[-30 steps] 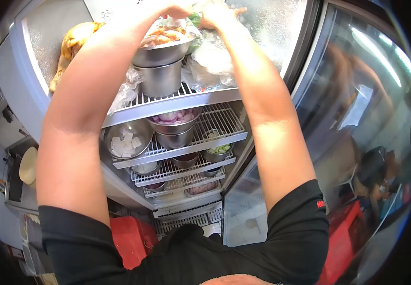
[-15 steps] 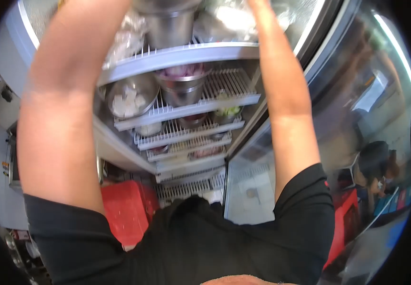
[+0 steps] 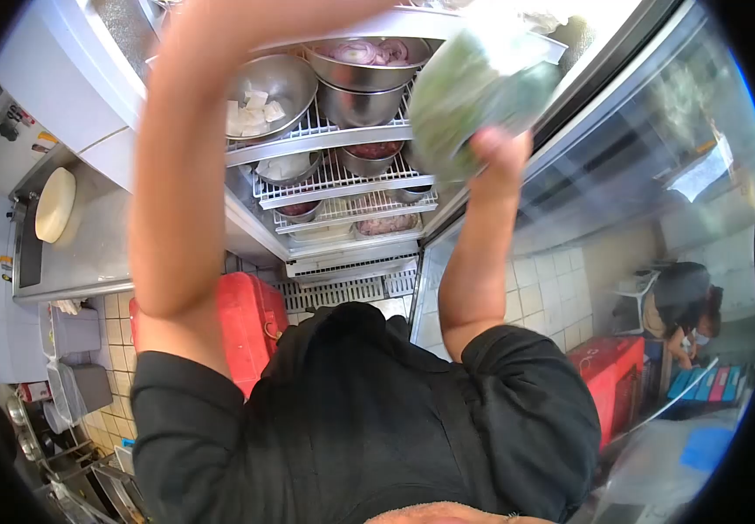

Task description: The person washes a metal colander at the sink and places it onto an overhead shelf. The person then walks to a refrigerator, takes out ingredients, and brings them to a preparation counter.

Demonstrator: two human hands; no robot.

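My right hand (image 3: 501,150) is closed around the lower end of a clear plastic bag of green leaves (image 3: 454,96), blurred by motion, in front of the fridge shelves. My left forearm (image 3: 220,52) reaches up and bends right across the top shelf; the hand itself lies beyond the upper edge of the view. Below that arm, a steel bowl of white chunks (image 3: 255,116) rests on a wire shelf (image 3: 308,138). Beside it, a bowl of sliced red onion (image 3: 369,54) sits on top of a steel pot (image 3: 360,105).
Lower shelves hold more bowls, one with dark red food (image 3: 370,159). The glass fridge door (image 3: 604,175) stands open on the right. A red crate (image 3: 247,332) is on the floor at left, near a steel counter (image 3: 89,236). Through the door, a person (image 3: 681,306) bends over.
My right hand has come down into view with the bag of greens. My left arm has bent over to the right. The lower shelves and counter show more clearly.
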